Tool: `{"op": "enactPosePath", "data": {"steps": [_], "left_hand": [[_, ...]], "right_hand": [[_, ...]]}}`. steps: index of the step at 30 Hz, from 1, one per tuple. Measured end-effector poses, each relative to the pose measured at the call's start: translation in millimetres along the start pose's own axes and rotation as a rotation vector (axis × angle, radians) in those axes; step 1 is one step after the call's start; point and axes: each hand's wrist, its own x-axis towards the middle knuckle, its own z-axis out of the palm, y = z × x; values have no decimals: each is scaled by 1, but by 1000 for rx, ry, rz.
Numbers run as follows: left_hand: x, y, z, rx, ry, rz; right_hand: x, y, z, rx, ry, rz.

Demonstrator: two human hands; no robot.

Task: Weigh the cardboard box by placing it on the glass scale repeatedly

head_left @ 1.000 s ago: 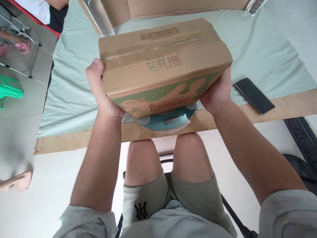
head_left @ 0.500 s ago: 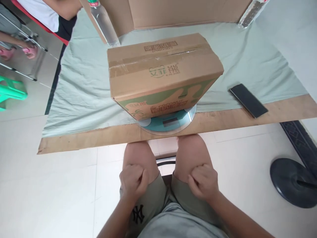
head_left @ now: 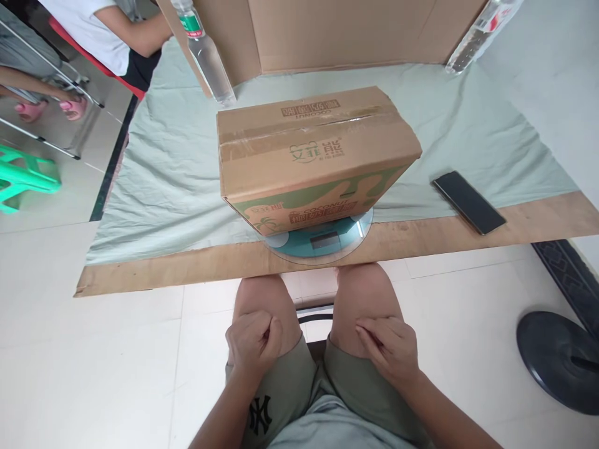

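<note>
Carton: cardboard carton (head_left: 313,149) is sitting taped shut on the round glass scale (head_left: 322,240), turned slightly askew and overhanging the platform on every side.
Scale: it is lying at the near edge of the bench (head_left: 187,265), its small display window is peeking out just under the carton's front face.
Left hand: left hand (head_left: 253,343) is resting on the left thigh, grip curled into a loose fist, holding nothing, well apart from the carton.
Right hand: right hand (head_left: 390,349) is lying on the right thigh, fingers bent and relaxed, grip empty.
Doing it well: hands are staying clear, which seems right for a steady reading; I judge the carton should be bearing only on the platform and touching neither cloth nor bench.
Risk: the overhang is shading the display, so leaning in may be needed to read it.
Cloth: pale green cloth (head_left: 154,187) is covering the bench behind the scale.
Phone: black phone (head_left: 468,202) is lying on the cloth, right of the carton.
Bottles: clear bottle (head_left: 206,56) is leaning by the cardboard screen (head_left: 337,31); second bottle (head_left: 477,34) is lying far right.
Other person: someone's arm (head_left: 140,34) is showing at far left.
</note>
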Motion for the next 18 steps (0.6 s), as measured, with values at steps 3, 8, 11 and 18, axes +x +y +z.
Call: {"op": "enactPosePath", "data": {"steps": [3, 8, 11, 18], "left_hand": [[0, -1, 3, 6, 2, -1], [3, 2, 0, 3, 4, 15], [6, 3, -1, 9, -23, 14], [2, 2, -4, -36, -50, -25]], "right_hand": [[1, 0, 0, 5, -7, -4], [-2, 1, 0, -22, -7, 19], [-1, 2, 0, -8, -25, 6], [2, -3, -4, 54, -27, 11]]}}
